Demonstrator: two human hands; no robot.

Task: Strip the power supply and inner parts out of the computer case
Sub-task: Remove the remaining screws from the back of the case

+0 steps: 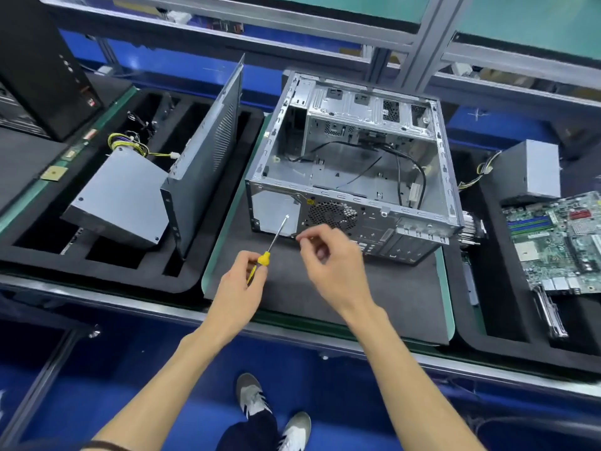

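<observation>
The open metal computer case (pixel 354 170) lies on its side on a dark mat, its rear panel facing me, with black cables loose inside. My left hand (pixel 242 281) grips a yellow-handled screwdriver (pixel 273 242) whose tip points at the empty power supply opening in the rear panel. My right hand (pixel 328 258) hovers by the rear panel with thumb and forefinger pinched together; whether they hold a screw I cannot tell. A grey power supply (pixel 120 196) with yellow wires rests in the left foam tray.
The case's side panel (pixel 208 151) leans upright in the left tray (pixel 107 271). A second grey power supply (pixel 530 170) and a green motherboard (pixel 559 242) lie in the right tray. A black tower (pixel 42 60) stands far left. An aluminium frame rail (pixel 325 30) runs behind.
</observation>
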